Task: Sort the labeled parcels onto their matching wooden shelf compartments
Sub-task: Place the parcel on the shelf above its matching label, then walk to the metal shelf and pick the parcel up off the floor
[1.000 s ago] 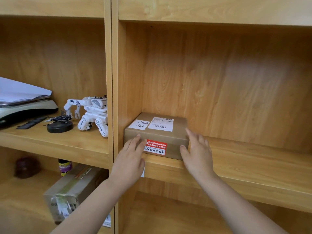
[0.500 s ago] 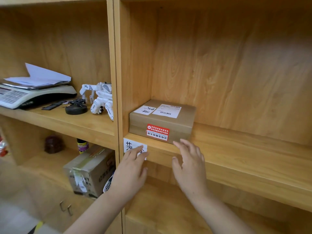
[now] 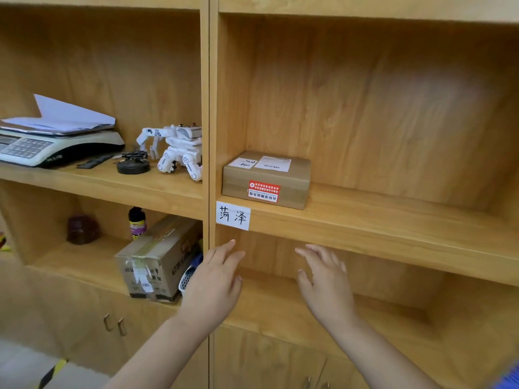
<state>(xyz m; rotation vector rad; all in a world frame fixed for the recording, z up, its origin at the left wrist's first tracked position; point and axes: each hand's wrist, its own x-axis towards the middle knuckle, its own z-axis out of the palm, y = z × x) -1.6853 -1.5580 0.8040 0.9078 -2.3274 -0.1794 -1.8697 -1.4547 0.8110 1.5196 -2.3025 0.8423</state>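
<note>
A flat brown parcel (image 3: 266, 179) with white labels on top and a red sticker on its front rests at the left end of the right-hand wooden shelf (image 3: 379, 220). A white paper tag (image 3: 233, 216) with handwritten characters is stuck on that shelf's front edge, just below the parcel. My left hand (image 3: 214, 279) and my right hand (image 3: 325, 282) hover below the shelf edge, both with fingers spread and holding nothing. Neither hand touches the parcel.
The left compartment holds a weighing scale (image 3: 53, 147) with papers, a white toy robot (image 3: 177, 148) and a black disc (image 3: 133, 165). Below it stand a taped cardboard box (image 3: 157, 259), a dark jar (image 3: 81, 228) and a bottle (image 3: 137, 221). Cabinet doors (image 3: 113, 325) lie underneath.
Both hands have let go of the parcel and drawn back down below the shelf edge. The parcel stays on the shelf, and the paper tag is now uncovered.
</note>
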